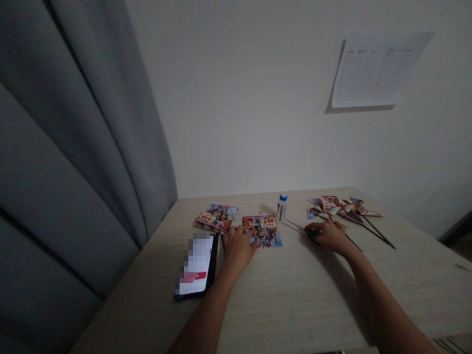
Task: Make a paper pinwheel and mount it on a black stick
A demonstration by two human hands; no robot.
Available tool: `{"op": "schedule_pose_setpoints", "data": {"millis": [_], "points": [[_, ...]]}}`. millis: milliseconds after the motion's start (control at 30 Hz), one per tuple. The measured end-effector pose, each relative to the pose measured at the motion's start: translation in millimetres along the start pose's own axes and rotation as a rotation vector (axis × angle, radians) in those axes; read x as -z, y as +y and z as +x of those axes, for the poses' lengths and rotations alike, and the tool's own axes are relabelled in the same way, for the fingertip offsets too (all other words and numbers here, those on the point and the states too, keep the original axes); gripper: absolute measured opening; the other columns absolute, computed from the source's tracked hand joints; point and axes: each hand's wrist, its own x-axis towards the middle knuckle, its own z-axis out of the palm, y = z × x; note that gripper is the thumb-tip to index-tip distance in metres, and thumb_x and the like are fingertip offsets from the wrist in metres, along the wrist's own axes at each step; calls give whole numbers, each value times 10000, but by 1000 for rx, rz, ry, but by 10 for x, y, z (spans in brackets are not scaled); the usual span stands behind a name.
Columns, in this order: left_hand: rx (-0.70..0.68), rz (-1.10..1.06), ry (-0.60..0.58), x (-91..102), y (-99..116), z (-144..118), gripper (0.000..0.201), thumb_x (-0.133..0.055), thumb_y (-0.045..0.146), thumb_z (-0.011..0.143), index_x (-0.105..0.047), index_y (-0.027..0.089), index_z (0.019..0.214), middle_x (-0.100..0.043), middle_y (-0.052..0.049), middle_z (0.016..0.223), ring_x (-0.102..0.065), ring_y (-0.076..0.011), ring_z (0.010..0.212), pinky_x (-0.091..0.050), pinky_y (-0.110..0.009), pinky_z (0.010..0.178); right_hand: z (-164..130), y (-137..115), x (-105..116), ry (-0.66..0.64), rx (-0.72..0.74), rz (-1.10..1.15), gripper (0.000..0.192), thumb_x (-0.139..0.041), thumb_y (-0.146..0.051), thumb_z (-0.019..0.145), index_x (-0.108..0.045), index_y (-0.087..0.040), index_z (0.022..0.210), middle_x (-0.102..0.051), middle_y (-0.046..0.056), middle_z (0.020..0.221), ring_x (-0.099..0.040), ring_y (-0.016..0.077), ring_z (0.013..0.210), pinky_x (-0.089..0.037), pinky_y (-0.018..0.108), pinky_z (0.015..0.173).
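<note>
My left hand (238, 242) rests on the table with its fingers apart, touching the left edge of a colourful printed paper sheet (267, 235). Black-handled scissors (311, 233) are in my right hand (329, 236), whose fingers are closed round the handles. Their thin blades point left, toward a small white glue bottle (281, 209) with a blue cap, which stands upright behind the sheet. Left of my left hand lies a small pile of similar printed sheets (217, 218).
Paper pinwheels (342, 209) on black sticks lie at the back right, just beyond my right hand. A phone (197, 268) in a dark case lies beside my left forearm. Grey curtain (92, 123) hangs along the left table edge. White wall behind carries a paper sheet (368, 73).
</note>
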Motion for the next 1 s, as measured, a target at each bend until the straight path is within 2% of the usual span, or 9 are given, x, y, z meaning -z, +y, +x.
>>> {"op": "schedule_pose_setpoints", "data": {"millis": [200,333,400,467,667,800,1000], "points": [[-20,-44,6,-9,12,-13,443,-659,468,880,-683,334,1303,-630,-73,1336,-457,-331,1312,-354,-507,1112,52,123,-6,8,-104,-74,453,-578,-223,778,-749,-311,1187,-763,112,1146,-533,383,1276,-319,561,995],[-38,-53,-7,-36,9,-8,447,-665,460,877,-680,324,1303,-623,-57,1386,-424,-342,1359,-301,-533,1162,74,4,-46,103,-136,-105,454,-596,-377,853,-665,-202,1266,-720,178,1190,-533,362,1274,-326,534,1002],[-35,-50,-16,-45,9,-4,466,-661,464,880,-668,325,1324,-615,-45,1415,-408,-355,1377,-285,-546,1176,76,-99,-72,140,-149,-110,403,-595,-408,876,-685,-188,1202,-720,181,1151,-568,355,1213,-313,530,1017],[-31,-47,-27,-45,11,0,482,-654,469,884,-656,332,1346,-609,-32,1437,-400,-362,1386,-277,-551,1184,73,-211,-98,204,-138,-105,359,-573,-415,903,-714,-193,1149,-711,190,1162,-561,362,1206,-293,542,1028],[-31,-42,-68,-26,11,8,510,-625,482,898,-634,339,1387,-574,-21,1501,-382,-390,1412,-270,-579,1184,69,-487,-192,271,-91,-88,328,-498,-334,936,-750,-202,1098,-745,178,1107,-497,378,1240,-238,616,1046],[-42,-32,-73,-27,8,-2,522,-610,486,906,-612,360,1413,-555,-21,1525,-360,-403,1431,-254,-606,1184,73,-545,-256,330,-52,-115,314,-500,-340,942,-767,-219,1056,-758,157,1111,-484,370,1215,-217,615,1062],[-42,-26,-70,-35,29,-14,508,-600,493,916,-611,382,1412,-546,-21,1534,-359,-399,1438,-254,-609,1186,89,-548,-291,312,-22,-127,326,-488,-314,954,-795,-242,1036,-752,142,1110,-466,370,1231,-203,611,1060]]}}
